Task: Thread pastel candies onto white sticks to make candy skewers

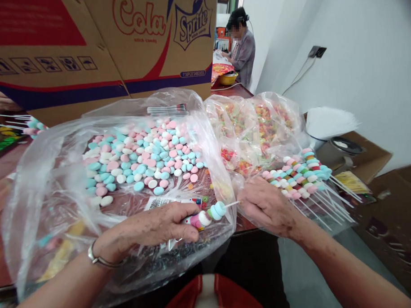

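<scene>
My left hand (150,230) is closed on a candy skewer (209,214) threaded with pink, white and blue marshmallows. My right hand (266,206) pinches the thin stick end of that same skewer. Both hands hover over the front edge of a big clear plastic bag (51,186) full of loose pink, blue and white marshmallows (141,160). A pile of finished skewers (304,175) lies just right of my right hand, sticks pointing right.
Clear bags of multicoloured gummy candies (255,125) sit behind the finished skewers. A large Cola/Sprite cardboard box (121,44) stands at the back. Another person (242,47) works at the far end. Open cartons (360,157) stand at the right by the white wall.
</scene>
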Demonstrator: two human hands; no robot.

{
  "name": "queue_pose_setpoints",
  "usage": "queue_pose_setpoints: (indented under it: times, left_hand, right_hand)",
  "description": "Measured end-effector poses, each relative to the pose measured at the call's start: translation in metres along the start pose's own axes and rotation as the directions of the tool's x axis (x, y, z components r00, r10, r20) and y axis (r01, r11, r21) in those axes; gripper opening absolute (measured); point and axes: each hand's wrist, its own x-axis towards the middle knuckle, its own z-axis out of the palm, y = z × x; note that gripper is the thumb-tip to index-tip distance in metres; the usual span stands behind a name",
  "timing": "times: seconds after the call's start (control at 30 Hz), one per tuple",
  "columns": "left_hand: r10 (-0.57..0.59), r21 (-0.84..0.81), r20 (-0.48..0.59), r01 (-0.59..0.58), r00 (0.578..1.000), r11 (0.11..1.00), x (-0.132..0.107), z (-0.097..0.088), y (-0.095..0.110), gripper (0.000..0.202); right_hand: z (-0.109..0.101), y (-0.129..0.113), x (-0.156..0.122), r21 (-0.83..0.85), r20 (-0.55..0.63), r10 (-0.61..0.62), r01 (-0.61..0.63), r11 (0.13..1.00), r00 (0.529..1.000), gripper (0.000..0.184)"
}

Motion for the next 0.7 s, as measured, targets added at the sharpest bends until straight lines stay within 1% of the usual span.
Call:
queue_pose_setpoints:
  times: [0.07, 0.13, 0.23, 0.3, 0.4, 0.47, 0.6, 0.7]
  left_hand:
    - [-0.006, -0.001, 0.003, 0.006, 1.000, 1.000, 0.000, 0.000, -0.002, 0.036]
    - [-0.004, -0.022, -0.026, 0.004, 1.000, 1.000, 0.001, 0.002, -0.005, 0.037]
    - [-0.001, -0.056, -0.096, -0.005, 0.995, 0.998, 0.001, 0.006, -0.010, 0.035]
    - [-0.001, -0.031, -0.133, -0.003, 0.991, 1.000, 0.001, 0.008, -0.013, 0.035]
    - [0.044, 0.054, -0.161, -0.035, 0.986, 0.998, 0.002, 0.012, -0.015, 0.039]
    - [0.078, 0.097, -0.166, -0.063, 0.983, 0.993, 0.003, 0.015, -0.015, 0.043]
    - [0.122, 0.181, -0.175, -0.090, 0.977, 0.979, 0.009, 0.023, -0.014, 0.051]
    - [0.147, 0.195, -0.196, -0.108, 0.970, 0.975, 0.011, 0.026, -0.012, 0.061]
  right_hand:
    - [-0.003, -0.002, 0.003, 0.008, 0.015, 0.039, -0.039, 0.999, 0.999, 0.025]
    - [-0.002, -0.005, 0.006, 0.044, 0.050, 0.086, -0.088, 0.995, 0.995, 0.026]
    - [0.007, -0.011, 0.008, 0.121, 0.108, 0.124, -0.137, 0.983, 0.986, 0.026]
    - [0.014, -0.012, 0.008, 0.129, 0.117, 0.131, -0.146, 0.981, 0.984, 0.025]
    - [0.021, -0.011, 0.007, 0.101, 0.095, 0.121, -0.130, 0.986, 0.988, 0.025]
    - [0.023, -0.012, 0.007, 0.091, 0.100, 0.103, -0.112, 0.989, 0.990, 0.024]
    - [0.033, -0.018, 0.010, 0.113, 0.131, -0.006, -0.009, 0.994, 0.991, 0.022]
    - [0.040, -0.019, 0.014, 0.119, 0.099, -0.064, 0.052, 0.992, 0.993, 0.021]
